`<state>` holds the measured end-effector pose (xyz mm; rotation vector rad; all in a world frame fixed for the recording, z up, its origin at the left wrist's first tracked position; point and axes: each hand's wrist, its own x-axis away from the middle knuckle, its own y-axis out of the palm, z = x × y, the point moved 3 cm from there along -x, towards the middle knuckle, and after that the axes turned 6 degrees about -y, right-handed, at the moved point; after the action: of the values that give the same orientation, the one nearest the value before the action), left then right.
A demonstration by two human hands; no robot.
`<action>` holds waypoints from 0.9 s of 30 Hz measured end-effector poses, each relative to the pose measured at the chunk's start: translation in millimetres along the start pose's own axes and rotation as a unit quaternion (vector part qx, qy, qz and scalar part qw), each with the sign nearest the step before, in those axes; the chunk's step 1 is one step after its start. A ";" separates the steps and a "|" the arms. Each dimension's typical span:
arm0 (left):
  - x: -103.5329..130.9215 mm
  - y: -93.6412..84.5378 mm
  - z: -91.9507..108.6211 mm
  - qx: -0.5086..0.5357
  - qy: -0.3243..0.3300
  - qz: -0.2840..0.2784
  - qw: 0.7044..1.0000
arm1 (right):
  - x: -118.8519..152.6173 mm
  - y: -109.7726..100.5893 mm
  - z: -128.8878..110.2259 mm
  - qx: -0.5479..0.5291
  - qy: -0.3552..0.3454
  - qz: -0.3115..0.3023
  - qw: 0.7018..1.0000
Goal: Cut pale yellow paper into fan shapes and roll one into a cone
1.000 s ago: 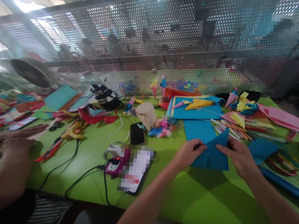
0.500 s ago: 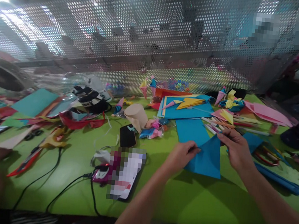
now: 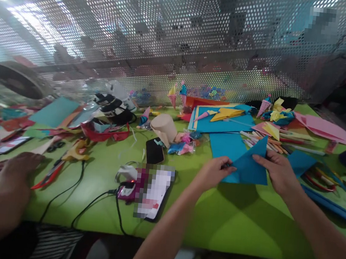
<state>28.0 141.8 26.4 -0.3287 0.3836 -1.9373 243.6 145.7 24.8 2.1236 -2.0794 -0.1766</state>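
Your left hand [image 3: 214, 173] pinches the left side of a blue paper [image 3: 251, 168], while your right hand [image 3: 281, 174] grips its right side between thumb and fingers. You hold the paper over the green counter [image 3: 231, 226], one corner pointing up. Just behind it lies a flat blue sheet [image 3: 224, 145]. To your left, a phone [image 3: 162, 190] rests beside a purple device [image 3: 126, 192].
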 end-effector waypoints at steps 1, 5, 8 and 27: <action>-0.1 -1.5 -0.6 0.000 0.000 -0.006 1.000 | -1.2 -3.2 -1.0 -0.002 -0.008 0.013 1.000; 2.5 -12.5 5.5 -0.003 0.000 -0.016 1.000 | -4.0 -11.2 -5.4 -0.005 -0.045 0.042 0.998; 6.6 -22.2 12.9 -0.002 -0.011 -0.018 1.000 | -3.8 -12.7 -7.5 -0.009 -0.061 0.050 0.997; 4.6 -16.3 14.4 -0.021 0.043 0.071 0.996 | 0.3 -7.1 -5.2 0.060 -0.088 0.060 0.993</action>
<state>18.3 141.9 46.4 -0.2403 0.4919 -1.8086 251.6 145.7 28.5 2.1092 -2.3664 -0.2359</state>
